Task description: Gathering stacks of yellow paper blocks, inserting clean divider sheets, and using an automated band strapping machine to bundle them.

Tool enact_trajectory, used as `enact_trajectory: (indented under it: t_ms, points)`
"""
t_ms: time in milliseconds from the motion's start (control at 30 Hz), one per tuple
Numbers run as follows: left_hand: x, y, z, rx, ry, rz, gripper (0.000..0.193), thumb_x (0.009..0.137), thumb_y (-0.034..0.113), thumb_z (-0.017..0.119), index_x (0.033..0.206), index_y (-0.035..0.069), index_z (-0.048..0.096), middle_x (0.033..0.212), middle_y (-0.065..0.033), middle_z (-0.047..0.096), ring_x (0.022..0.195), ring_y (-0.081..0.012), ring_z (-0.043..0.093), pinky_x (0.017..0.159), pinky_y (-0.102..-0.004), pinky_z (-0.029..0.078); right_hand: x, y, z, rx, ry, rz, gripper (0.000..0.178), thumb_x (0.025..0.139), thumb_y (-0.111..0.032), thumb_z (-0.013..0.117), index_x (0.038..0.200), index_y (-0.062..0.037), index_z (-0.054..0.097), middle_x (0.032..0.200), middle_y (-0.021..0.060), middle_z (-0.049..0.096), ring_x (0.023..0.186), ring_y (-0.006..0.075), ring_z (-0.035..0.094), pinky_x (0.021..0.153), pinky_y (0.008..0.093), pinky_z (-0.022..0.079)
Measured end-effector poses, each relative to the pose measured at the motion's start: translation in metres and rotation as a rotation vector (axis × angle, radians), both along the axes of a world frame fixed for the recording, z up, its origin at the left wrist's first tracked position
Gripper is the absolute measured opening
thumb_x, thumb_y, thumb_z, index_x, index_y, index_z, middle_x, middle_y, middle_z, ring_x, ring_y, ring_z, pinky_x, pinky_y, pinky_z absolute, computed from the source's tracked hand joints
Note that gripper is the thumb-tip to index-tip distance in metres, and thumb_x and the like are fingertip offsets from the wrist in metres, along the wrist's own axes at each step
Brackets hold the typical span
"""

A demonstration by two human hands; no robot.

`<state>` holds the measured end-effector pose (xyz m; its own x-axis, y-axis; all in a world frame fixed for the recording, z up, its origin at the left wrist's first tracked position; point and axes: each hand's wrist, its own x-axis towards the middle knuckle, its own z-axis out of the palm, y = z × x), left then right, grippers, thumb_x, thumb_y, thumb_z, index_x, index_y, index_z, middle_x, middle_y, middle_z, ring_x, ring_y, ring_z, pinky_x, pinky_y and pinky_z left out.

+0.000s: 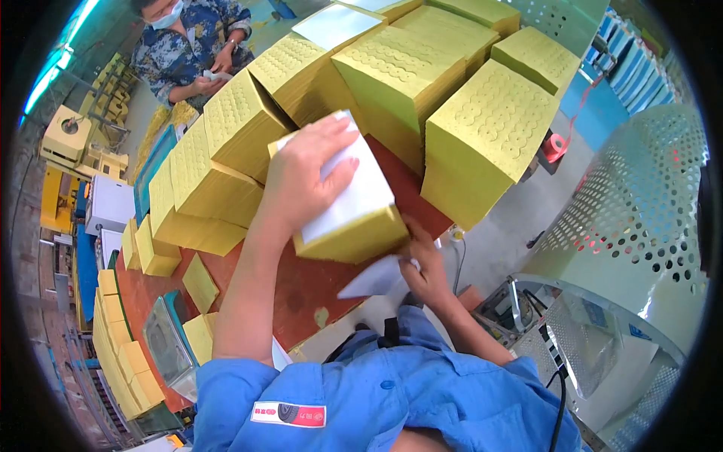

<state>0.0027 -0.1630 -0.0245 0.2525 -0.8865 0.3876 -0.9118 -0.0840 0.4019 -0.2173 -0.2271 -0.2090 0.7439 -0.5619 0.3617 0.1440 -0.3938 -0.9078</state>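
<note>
A block of stacked yellow paper (350, 243) with a white sheet (360, 192) on top stands tilted at the middle of the red-brown table (294, 301). My left hand (305, 169) lies across the top of this stack, fingers stretched out and thumb apart on the white sheet. At the block's near right corner, my right hand (425, 267) is closed on a loose white sheet of paper (376, 277), which hangs below the stack by the table edge. Some of the right fingers are hidden behind the block.
Tall yellow paper stacks (489, 113) with round punched marks line the table's far side. A clear-topped box (167, 343) and smaller yellow pieces lie left. To the right stands a perforated metal guard (610, 211) beside a pink tape roll (555, 147). A masked person (192, 45) works beyond.
</note>
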Motion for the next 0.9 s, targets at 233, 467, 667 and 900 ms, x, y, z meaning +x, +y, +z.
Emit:
enact_trajectory:
  t_ms: [233, 467, 667, 900]
  points:
    - [-0.050, 0.063, 0.024, 0.023, 0.027, -0.137, 0.041, 0.079, 0.011, 0.064, 0.120, 0.005, 0.066, 0.130, -0.0169, 0.060, 0.125, -0.0360, 0.053, 0.108, -0.0488, 0.038, -0.061, 0.036, -0.007, 1.047, -0.033, 0.076, 0.034, 0.078, -0.004, 0.048, 0.107, 0.0062, 0.063, 0.118, 0.0197, 0.065, 0.114, 0.0289, 0.059, 0.103, 0.0392, 0.041]
    - [-0.069, 0.066, 0.045, 0.121, -0.174, -0.141, 0.034, 0.087, 0.011, 0.057, 0.118, 0.018, 0.069, 0.146, -0.0160, 0.045, 0.138, -0.0385, 0.037, 0.112, -0.0566, 0.025, -0.050, 0.044, -0.005, 0.921, -0.047, 0.031, 0.039, 0.077, -0.004, 0.047, 0.111, 0.0066, 0.064, 0.112, 0.0143, 0.065, 0.108, 0.0233, 0.058, 0.099, 0.0356, 0.041]
    - [-0.067, 0.079, 0.037, 0.127, -0.160, -0.095, 0.026, 0.089, 0.013, 0.059, 0.114, 0.016, 0.067, 0.147, -0.0160, 0.042, 0.137, -0.0384, 0.038, 0.108, -0.0621, 0.028, -0.055, 0.046, -0.006, 0.913, -0.048, 0.053, 0.039, 0.076, -0.002, 0.046, 0.110, 0.0067, 0.064, 0.112, 0.0129, 0.064, 0.108, 0.0221, 0.057, 0.099, 0.0337, 0.039]
    - [-0.067, 0.083, 0.039, 0.027, 0.010, -0.057, 0.041, 0.091, 0.016, 0.055, 0.131, 0.004, 0.057, 0.147, -0.0192, 0.043, 0.139, -0.0377, 0.037, 0.115, -0.0455, 0.027, -0.048, 0.042, -0.024, 1.043, -0.072, 0.009, 0.034, 0.081, -0.002, 0.045, 0.110, 0.0056, 0.062, 0.105, 0.0113, 0.065, 0.099, 0.0211, 0.060, 0.091, 0.0321, 0.045]
